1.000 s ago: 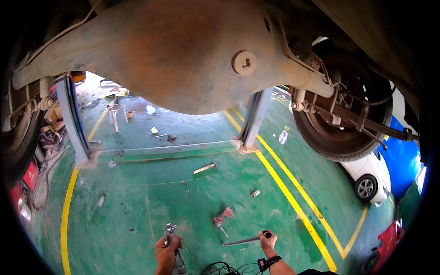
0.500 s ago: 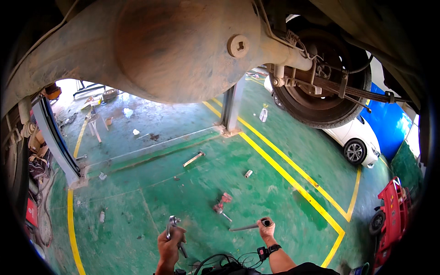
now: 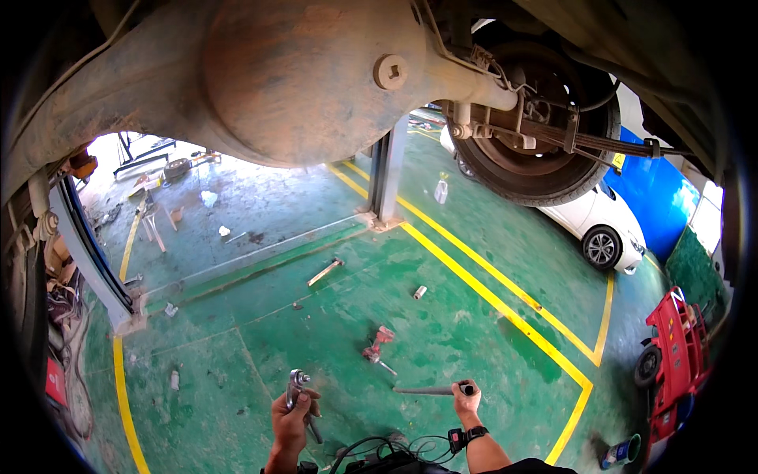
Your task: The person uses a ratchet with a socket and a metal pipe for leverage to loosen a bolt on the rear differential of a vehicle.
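In my left hand, a metal ratchet wrench points its round head up, and its handle comes out below the fingers. My right hand is wrapped round a grey metal pipe near its open end; the rest of the pipe reaches left, roughly level. The two tools are apart. Above both hands hangs a rusty axle housing with a round plug that has a square recess. Neither hand touches it.
On the green floor lie a red power tool, a hammer and a small metal cylinder. Lift posts stand beyond. A raised wheel hangs at upper right, with a white car and red cart at the right.
The view has shifted slightly, so the axle and floor things sit a little further left. The pipe has turned nearer level, and my right hand has moved slightly right. Both hands keep their holds.
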The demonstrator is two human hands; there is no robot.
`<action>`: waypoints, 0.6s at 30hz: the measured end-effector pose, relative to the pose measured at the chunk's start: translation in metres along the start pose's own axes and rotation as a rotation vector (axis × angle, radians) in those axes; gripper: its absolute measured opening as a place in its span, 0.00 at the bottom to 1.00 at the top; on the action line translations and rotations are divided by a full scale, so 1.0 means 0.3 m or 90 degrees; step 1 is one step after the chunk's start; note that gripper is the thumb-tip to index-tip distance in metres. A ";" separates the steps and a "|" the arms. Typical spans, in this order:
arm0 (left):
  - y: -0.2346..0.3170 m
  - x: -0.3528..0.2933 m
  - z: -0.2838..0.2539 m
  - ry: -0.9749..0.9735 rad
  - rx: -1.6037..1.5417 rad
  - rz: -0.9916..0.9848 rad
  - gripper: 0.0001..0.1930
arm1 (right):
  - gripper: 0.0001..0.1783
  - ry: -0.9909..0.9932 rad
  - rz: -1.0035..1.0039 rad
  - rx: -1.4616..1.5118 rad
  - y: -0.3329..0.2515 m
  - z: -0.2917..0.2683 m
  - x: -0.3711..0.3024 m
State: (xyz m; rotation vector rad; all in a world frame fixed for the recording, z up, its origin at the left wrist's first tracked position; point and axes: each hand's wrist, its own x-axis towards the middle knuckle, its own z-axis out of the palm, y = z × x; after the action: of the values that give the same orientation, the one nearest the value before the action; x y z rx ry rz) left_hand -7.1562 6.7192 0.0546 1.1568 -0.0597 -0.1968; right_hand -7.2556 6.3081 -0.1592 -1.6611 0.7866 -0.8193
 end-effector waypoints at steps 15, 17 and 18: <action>-0.067 -0.024 -0.167 0.119 -0.021 0.004 0.10 | 0.06 0.022 0.028 0.015 0.013 -0.038 -0.067; -0.072 -0.028 -0.177 0.124 -0.025 0.004 0.10 | 0.06 -0.002 0.040 0.006 -0.004 -0.020 -0.065; -0.073 -0.030 -0.183 0.121 -0.018 0.006 0.11 | 0.06 -0.014 0.042 0.004 -0.012 -0.012 -0.062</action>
State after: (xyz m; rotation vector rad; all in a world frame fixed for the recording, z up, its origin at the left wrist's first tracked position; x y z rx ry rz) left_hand -7.1595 6.7620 0.0131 1.1414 0.1046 -0.0778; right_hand -7.2684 6.3224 -0.1575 -1.6265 0.8189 -0.7557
